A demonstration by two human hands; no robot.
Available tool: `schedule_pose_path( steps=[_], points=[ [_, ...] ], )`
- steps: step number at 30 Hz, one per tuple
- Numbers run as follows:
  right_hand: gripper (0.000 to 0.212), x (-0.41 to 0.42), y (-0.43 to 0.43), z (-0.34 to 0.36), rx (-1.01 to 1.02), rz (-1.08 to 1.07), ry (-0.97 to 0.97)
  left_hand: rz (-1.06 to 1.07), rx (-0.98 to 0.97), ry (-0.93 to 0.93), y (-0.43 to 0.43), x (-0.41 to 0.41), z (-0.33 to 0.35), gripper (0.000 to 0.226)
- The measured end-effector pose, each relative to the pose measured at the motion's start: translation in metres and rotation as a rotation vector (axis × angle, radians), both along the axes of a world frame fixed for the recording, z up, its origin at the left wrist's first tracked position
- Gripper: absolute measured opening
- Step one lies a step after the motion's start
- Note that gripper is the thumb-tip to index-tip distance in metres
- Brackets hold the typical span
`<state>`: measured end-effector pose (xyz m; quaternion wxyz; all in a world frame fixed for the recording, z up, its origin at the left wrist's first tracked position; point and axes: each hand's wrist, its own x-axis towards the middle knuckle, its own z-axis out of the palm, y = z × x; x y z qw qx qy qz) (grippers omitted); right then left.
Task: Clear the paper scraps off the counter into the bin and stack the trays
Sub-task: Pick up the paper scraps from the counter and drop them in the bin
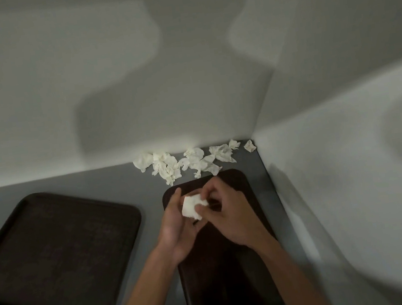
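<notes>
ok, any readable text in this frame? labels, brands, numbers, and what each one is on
None readable.
Left tray: faint marks on its surface, too dim and blurred to tell whether they are text.
Right tray, scraps, held scrap, counter, wall: no text shows.

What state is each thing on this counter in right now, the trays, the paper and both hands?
Left dark brown plastic tray: flat on the grey counter, nothing on it, unstacked.
Right dark brown plastic tray: flat on the counter, under the hands.
Crumpled white paper scraps: loose at the counter's far corner, uncleared.
White paper wad: held above the right tray.
Left hand: holds the wad.
Right hand: pinches the wad.
</notes>
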<state>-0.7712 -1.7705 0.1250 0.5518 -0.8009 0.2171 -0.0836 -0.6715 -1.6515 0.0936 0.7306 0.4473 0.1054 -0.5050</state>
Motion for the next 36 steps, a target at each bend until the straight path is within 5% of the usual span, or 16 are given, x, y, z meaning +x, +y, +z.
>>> schedule_pose_path(
  steps=[2, 5, 8, 12, 16, 23, 29, 36],
  points=[
    [0.018, 0.005, 0.006, -0.007, -0.294, 0.056, 0.061, -0.039, -0.041, -0.003, -0.010, -0.004, 0.005, 0.050],
    [0.012, 0.011, 0.006, -0.022, -0.661, 0.112, 0.152, -0.014, 0.152, -0.208, -0.018, -0.007, 0.007, 0.047],
    [0.018, 0.026, -0.017, -0.022, -0.481, 0.259, 0.195, 0.024, 0.381, -0.380, -0.009, 0.002, -0.004, 0.049],
    [0.018, 0.077, -0.056, -0.035, -0.365, -0.006, 0.065, 0.032, 0.556, -0.516, 0.016, 0.016, -0.026, 0.044],
    [0.017, 0.154, -0.098, -0.076, -0.583, -0.148, 0.207, -0.011, 0.556, -0.576, 0.035, 0.018, -0.015, 0.040],
    [0.034, 0.223, -0.116, -0.152, -0.827, -0.022, 0.638, -0.032, 0.510, -0.623, 0.064, 0.016, -0.012, 0.039],
    [0.022, 0.218, -0.112, -0.161, -0.827, -0.162, 0.446, -0.012, 0.520, -0.622, 0.089, 0.014, -0.017, 0.041],
    [0.021, 0.171, -0.101, -0.095, -0.395, -0.215, 0.118, -0.036, 0.499, -0.608, 0.091, 0.008, -0.017, 0.036]
  ],
)
